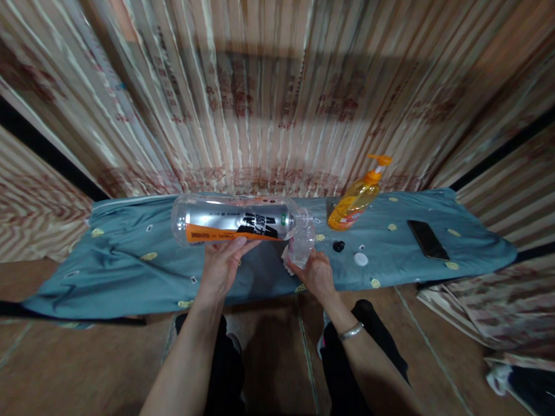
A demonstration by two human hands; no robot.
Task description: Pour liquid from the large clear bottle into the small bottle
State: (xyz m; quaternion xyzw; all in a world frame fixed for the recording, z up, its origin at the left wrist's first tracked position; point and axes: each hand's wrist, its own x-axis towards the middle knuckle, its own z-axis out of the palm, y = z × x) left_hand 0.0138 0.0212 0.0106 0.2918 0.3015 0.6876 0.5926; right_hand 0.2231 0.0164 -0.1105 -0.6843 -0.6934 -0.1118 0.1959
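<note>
"What do you get from the head view?"

"The big bottle (234, 222) lies on its side above the cloth (160, 276), neck to the right. The left hand (225, 260) is closed on its near side, though some fingers are hidden behind it."

"And the right hand (317, 272)?"

"Thumb and fingers are clamped on the near end of a clear container (301, 243). A pale scrap (287, 260) sits by the thumb; I can't tell whether it's pinched."

"Which step is this?"

"I'd judge it's bringing neck and container together. They overlap from here, but I can't tell if they touch, or if any liquid is inside."

"What does the next move call for?"

"Probably a steady left hand, with the right adjusting the container against the neck."

"Anything close by?"

"To the right, the pump bottle (355, 202) stands on the far side, with a black cap (338, 246) and white cap (361, 259) nearer. The phone (429, 240) lies farther right."
</note>
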